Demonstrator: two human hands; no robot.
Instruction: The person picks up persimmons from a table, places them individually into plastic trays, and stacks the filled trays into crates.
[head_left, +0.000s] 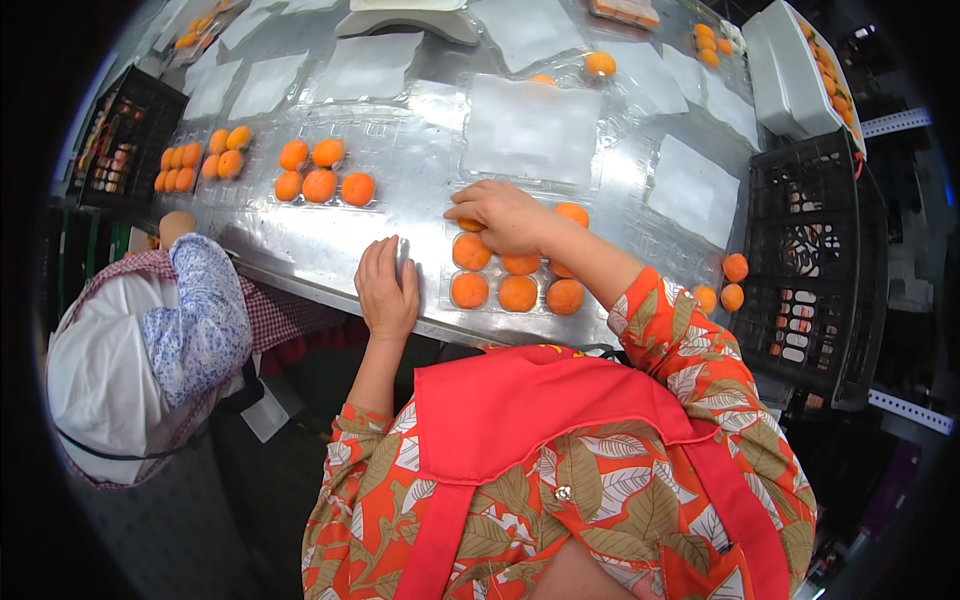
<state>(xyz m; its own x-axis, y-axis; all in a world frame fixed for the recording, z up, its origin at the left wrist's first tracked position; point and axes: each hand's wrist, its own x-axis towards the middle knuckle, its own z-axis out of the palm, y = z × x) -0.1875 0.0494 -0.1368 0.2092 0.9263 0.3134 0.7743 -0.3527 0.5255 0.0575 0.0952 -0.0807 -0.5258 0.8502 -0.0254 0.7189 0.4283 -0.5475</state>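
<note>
My right hand (501, 217) reaches over a clear plastic tray (491, 306) with round cells. Its fingers curl around an orange fruit (470, 224) in the far left cell, and only part of that fruit shows. Several more orange fruits (517, 293) sit in the nearer and right-hand cells; my hand and forearm cover some of them. My left hand (386, 289) rests at the metal table's (420, 262) near edge, left of the tray. It holds nothing, and its thumb stands apart from the fingers.
Beyond the tray lies a clear package with a white pad (531, 131). Partly filled clear trays (330, 199) stand to the left. Black crates (795, 262) flank the table, and a white foam box (795, 67) holds fruit. A co-worker's sleeve (202, 315) is at left.
</note>
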